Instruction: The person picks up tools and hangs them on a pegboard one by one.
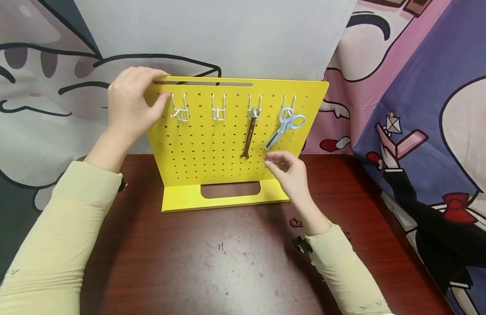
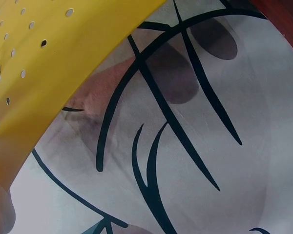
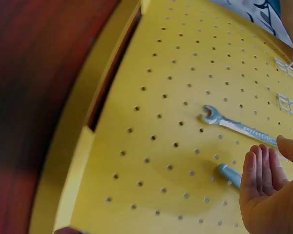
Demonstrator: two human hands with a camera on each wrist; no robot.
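While your left hand grips the board at its upper left corner, thumb on the front and fingers over the top edge, your right hand hovers at the lower right with its fingers released: they are loosely bent, the thumb stands apart from them, and they grasp nothing. Look to the scissors, which hang by a handle loop on the rightmost of 4 hooks. They lie just above your right fingertips, so that hand is the nearer of the 2. Their long axis slants, handles up and to the right, blades down and to the left; any reach for them would likely turn on this, since your fingers meet the tips before the handles. You seem just short of touching the tips, though depth is hard to judge. The wrench hangs 1 hook further left, near upright, its lower end leaning a little left, up and to the left of the same fingers.

As for writing, your right wrist view shows lettering along the wrench shank, too blurred to read. You can make out no brand or label on the scissors or board.
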